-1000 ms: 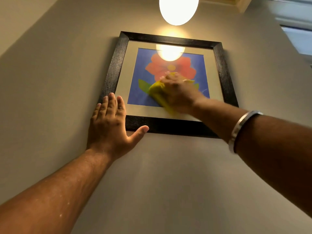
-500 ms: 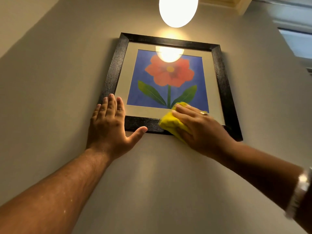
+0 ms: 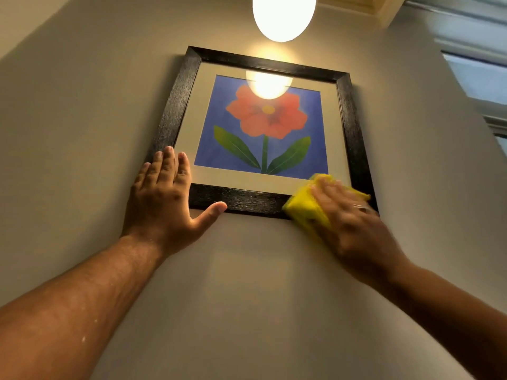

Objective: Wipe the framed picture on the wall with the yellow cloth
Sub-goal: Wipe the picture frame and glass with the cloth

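Observation:
A framed picture (image 3: 175, 105) hangs on the beige wall: black wooden frame, cream mat, a red flower with green leaves on blue. My left hand (image 3: 167, 198) lies flat with fingers spread on the frame's lower left corner, thumb under the bottom rail. My right hand (image 3: 348, 220) presses a folded yellow cloth (image 3: 304, 207) against the frame's lower right corner, covering part of the bottom rail and the mat. Its fingers are blurred from motion. A ring shows on one finger.
A glowing oval lamp (image 3: 284, 15) hangs just above the picture and reflects in the glass at the top. A window (image 3: 482, 78) sits on the wall to the upper right. Bare wall (image 3: 247, 297) surrounds the frame.
My right hand with the cloth has slid from the middle of the glass down to the bottom rail, then right to the lower right corner. My left hand has stayed in place.

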### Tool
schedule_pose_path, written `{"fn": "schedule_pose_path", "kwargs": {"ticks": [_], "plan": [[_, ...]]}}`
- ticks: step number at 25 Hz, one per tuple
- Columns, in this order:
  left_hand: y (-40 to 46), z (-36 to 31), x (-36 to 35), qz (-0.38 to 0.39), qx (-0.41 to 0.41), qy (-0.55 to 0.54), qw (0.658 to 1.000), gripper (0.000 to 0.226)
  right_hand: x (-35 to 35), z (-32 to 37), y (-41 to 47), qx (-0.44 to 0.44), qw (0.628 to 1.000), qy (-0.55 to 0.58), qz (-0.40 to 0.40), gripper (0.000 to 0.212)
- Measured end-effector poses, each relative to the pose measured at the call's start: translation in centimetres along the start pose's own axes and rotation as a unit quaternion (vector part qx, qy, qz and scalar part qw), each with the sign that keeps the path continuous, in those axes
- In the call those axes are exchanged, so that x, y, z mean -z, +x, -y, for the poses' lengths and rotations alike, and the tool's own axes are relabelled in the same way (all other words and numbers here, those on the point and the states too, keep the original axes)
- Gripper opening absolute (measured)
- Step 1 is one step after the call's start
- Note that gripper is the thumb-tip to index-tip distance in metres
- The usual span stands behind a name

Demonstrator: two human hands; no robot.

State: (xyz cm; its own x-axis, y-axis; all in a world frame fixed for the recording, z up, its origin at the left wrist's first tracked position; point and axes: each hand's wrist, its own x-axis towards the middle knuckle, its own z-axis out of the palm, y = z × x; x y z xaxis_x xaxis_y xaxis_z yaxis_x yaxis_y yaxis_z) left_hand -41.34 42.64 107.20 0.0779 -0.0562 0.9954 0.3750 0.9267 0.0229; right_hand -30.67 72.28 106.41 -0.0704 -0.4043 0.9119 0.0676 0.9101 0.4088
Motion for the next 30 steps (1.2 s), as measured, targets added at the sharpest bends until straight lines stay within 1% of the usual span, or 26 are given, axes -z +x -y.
{"fn": "schedule_pose_path", "kwargs": {"ticks": [1, 2, 4, 6, 9, 11, 12, 13, 15, 17, 19, 20, 21, 22, 24, 27, 28, 30], "plan": [[0.0, 0.0, 0.0, 0.001, 0.001, 0.001, 1.0, 0.116, 0.5, -1.6, -1.7, -0.05, 0.999, 0.007, -0.001, 0.064], [0.0, 0.0, 0.1, -0.001, 0.003, 0.0, 1.0, 0.117, 0.8, -2.8, -2.7, -0.078, 0.997, 0.002, 0.001, 0.066], [0.0, -0.1, 0.0, -0.005, 0.001, -0.002, 1.0, 0.116, 0.8, -4.5, -1.0, -0.09, 0.996, 0.006, -0.008, 0.065], [0.0, 0.0, 0.0, -0.008, -0.001, -0.004, 1.0, 0.116, 0.8, -6.1, 5.2, -0.126, 0.992, 0.031, 0.004, 0.061], [0.0, 0.0, 0.0, -0.008, -0.007, 0.001, 1.0, 0.117, 1.6, -10.1, 16.6, -0.18, 0.983, 0.01, 0.04, 0.065], [0.0, 0.2, -0.1, -0.009, -0.003, 0.002, 1.0, 0.117, 2.0, -11.8, 20.8, -0.211, 0.976, 0.011, 0.056, 0.068], [0.0, 0.3, -0.2, -0.011, -0.002, 0.0, 1.0, 0.117, 1.9, -12.0, 21.6, -0.217, 0.974, 0.014, 0.058, 0.068], [0.0, 0.3, -0.2, -0.013, -0.004, -0.002, 1.0, 0.117, 2.0, -11.6, 21.3, -0.217, 0.974, 0.019, 0.053, 0.067], [0.0, 0.3, -0.3, -0.018, -0.01, 0.003, 1.0, 0.116, 2.2, -10.5, 17.5, -0.187, 0.98, 0.047, 0.045, 0.065], [0.0, 0.3, -0.5, -0.019, -0.007, 0.004, 1.0, 0.115, 1.6, -8.5, 8.9, -0.143, 0.987, 0.06, 0.031, 0.065], [0.1, 0.2, -0.5, -0.018, -0.007, 0.0, 1.0, 0.115, 0.6, -5.8, -1.5, -0.11, 0.992, 0.055, 0.043, 0.07], [0.1, 0.2, -0.5, -0.018, -0.005, 0.0, 1.0, 0.115, 0.5, -4.9, -4.7, -0.084, 0.994, 0.054, 0.05, 0.072], [0.1, 0.2, -0.4, -0.016, -0.004, 0.001, 1.0, 0.115, 0.5, -4.9, -5.7, -0.067, 0.994, 0.061, 0.054, 0.072], [0.0, 0.1, -0.3, -0.013, -0.004, 0.0, 1.0, 0.116, 0.8, -5.4, -4.5, -0.068, 0.995, 0.061, 0.048, 0.071], [0.0, 0.2, -0.2, -0.012, -0.003, -0.007, 1.0, 0.116, 1.4, -6.8, 2.7, -0.099, 0.994, 0.043, 0.033, 0.067], [-0.1, 0.0, -0.1, -0.012, -0.001, -0.01, 1.0, 0.116, 3.2, -11.1, 17.0, -0.189, 0.98, 0.02, 0.063, 0.062], [-0.1, 0.0, -0.2, -0.014, 0.002, -0.012, 1.0, 0.116, 3.6, -11.9, 20.4, -0.22, 0.973, 0.009, 0.067, 0.062], [0.1, 0.0, -0.2, -0.017, 0.004, -0.017, 1.0, 0.116, 3.4, -12.1, 23.4, -0.26, 0.963, -0.017, 0.073, 0.065]]}}
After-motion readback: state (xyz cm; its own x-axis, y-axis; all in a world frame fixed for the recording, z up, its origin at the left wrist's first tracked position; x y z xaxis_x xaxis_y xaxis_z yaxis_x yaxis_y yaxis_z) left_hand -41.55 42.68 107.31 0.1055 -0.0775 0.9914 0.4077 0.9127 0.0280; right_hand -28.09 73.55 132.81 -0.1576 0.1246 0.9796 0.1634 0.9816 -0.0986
